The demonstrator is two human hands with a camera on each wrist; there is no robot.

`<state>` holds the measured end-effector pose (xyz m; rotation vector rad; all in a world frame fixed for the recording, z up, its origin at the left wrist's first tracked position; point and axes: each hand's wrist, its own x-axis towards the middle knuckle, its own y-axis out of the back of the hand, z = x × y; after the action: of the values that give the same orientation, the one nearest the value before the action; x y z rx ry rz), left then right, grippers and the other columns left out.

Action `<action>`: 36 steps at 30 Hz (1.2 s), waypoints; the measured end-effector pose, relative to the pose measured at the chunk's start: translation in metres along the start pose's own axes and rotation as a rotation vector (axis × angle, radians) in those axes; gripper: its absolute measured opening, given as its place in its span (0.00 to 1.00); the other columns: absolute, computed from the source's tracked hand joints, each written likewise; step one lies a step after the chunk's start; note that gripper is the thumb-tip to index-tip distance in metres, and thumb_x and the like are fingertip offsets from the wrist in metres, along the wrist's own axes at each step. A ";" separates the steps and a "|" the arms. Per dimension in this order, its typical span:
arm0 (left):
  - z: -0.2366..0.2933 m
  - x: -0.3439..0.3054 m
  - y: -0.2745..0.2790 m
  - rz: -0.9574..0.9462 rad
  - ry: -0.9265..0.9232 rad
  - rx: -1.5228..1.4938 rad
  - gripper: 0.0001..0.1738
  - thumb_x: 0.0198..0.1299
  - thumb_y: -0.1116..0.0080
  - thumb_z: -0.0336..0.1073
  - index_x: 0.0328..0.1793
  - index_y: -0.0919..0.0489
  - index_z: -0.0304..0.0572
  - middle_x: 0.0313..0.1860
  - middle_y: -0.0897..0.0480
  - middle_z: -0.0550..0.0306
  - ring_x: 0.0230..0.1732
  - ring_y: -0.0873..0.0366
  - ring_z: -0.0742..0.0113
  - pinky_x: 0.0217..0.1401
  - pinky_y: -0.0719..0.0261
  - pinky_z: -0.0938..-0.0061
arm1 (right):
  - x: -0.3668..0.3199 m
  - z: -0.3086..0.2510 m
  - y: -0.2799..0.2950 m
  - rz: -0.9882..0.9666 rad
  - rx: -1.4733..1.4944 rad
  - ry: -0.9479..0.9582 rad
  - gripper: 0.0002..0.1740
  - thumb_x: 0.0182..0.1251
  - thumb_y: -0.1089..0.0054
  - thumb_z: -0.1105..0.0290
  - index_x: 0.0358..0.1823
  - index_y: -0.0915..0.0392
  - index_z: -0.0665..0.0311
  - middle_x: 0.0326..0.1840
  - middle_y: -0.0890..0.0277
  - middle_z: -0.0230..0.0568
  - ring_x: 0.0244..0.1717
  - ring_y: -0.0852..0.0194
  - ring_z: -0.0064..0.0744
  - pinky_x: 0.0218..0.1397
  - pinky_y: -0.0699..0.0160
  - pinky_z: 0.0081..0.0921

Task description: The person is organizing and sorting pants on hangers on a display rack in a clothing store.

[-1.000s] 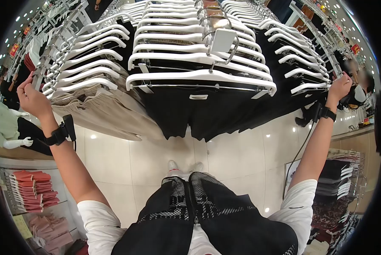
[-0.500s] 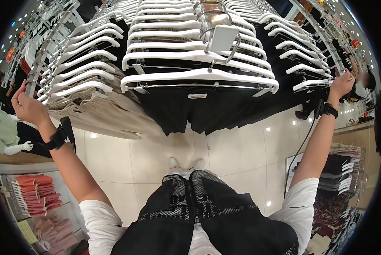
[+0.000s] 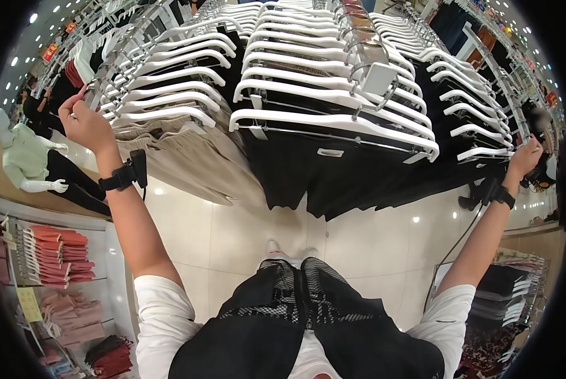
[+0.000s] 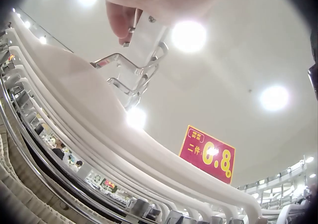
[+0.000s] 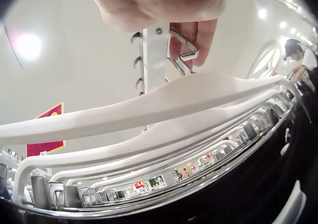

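Note:
My left hand (image 3: 88, 126) grips the front end of the left metal rail (image 4: 146, 40) of a clothes rack, fingers curled round it. The end of the right rail (image 5: 156, 50) is held by my right hand (image 3: 525, 156) in the same way. White hangers (image 3: 169, 115) with beige trousers (image 3: 194, 163) hang beside the left hand. Close to the right hand are more white hangers (image 3: 485, 153) bearing black garments. Between both arms, a middle row of white hangers (image 3: 333, 120) carries black trousers (image 3: 359, 183). Metal hooks line both rails.
A mannequin (image 3: 30, 151) in a pale green top stands left of my left arm. Folded coral clothes (image 3: 61, 249) lie on hangers at a lower left shelf. Dark clothes (image 3: 494, 297) hang low on the right. Pale tiles (image 3: 371, 252) cover the floor.
In the head view the rack, both hands and the mannequin have shifted right and somewhat down. Both hands keep their hold on the rail ends.

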<state>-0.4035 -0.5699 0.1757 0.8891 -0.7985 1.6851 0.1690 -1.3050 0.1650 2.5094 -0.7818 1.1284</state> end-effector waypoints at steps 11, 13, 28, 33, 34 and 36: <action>0.016 -0.003 0.004 -0.034 0.088 0.049 0.08 0.69 0.52 0.30 0.46 0.22 0.36 0.50 0.09 0.50 0.38 0.13 0.69 0.30 0.16 0.79 | -0.013 -0.024 -0.005 0.062 -0.079 0.016 0.23 0.77 0.47 0.58 0.54 0.22 0.76 0.53 0.18 0.54 0.43 0.10 0.43 0.45 0.08 0.33; 0.012 -0.001 0.003 -0.034 0.095 0.019 0.08 0.69 0.53 0.29 0.46 0.22 0.36 0.50 0.09 0.48 0.38 0.13 0.67 0.32 0.16 0.78 | -0.009 -0.015 -0.003 0.059 -0.086 0.009 0.23 0.76 0.46 0.58 0.52 0.21 0.75 0.52 0.17 0.54 0.42 0.10 0.42 0.44 0.08 0.33; -0.007 0.003 0.006 -0.088 0.009 -0.184 0.13 0.71 0.64 0.23 0.47 0.26 0.26 0.57 0.17 0.24 0.59 0.16 0.42 0.67 0.16 0.59 | -0.005 -0.011 0.010 0.014 -0.069 0.031 0.19 0.79 0.54 0.63 0.54 0.25 0.75 0.48 0.19 0.54 0.40 0.11 0.42 0.42 0.08 0.35; 0.001 -0.003 0.008 -0.071 0.087 -0.198 0.14 0.71 0.66 0.24 0.51 0.27 0.27 0.57 0.17 0.24 0.58 0.15 0.42 0.64 0.14 0.60 | -0.007 -0.023 0.004 0.061 -0.012 -0.075 0.19 0.81 0.55 0.63 0.54 0.25 0.74 0.51 0.21 0.54 0.43 0.12 0.45 0.44 0.08 0.37; 0.000 -0.003 0.007 -0.074 0.089 -0.188 0.14 0.71 0.65 0.25 0.51 0.27 0.27 0.57 0.16 0.24 0.58 0.15 0.43 0.63 0.14 0.60 | -0.007 -0.022 0.004 0.064 -0.044 -0.059 0.19 0.81 0.55 0.62 0.54 0.25 0.74 0.51 0.21 0.54 0.44 0.12 0.44 0.45 0.08 0.37; -0.001 -0.003 0.009 -0.080 0.096 -0.159 0.13 0.71 0.65 0.25 0.51 0.27 0.28 0.56 0.16 0.25 0.58 0.15 0.44 0.61 0.13 0.62 | -0.007 -0.020 0.006 0.072 -0.107 -0.027 0.20 0.81 0.55 0.62 0.54 0.24 0.74 0.52 0.20 0.54 0.44 0.12 0.44 0.46 0.08 0.36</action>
<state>-0.4121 -0.5729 0.1720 0.7163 -0.8090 1.5586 0.1495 -1.2985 0.1729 2.4305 -0.9223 1.0476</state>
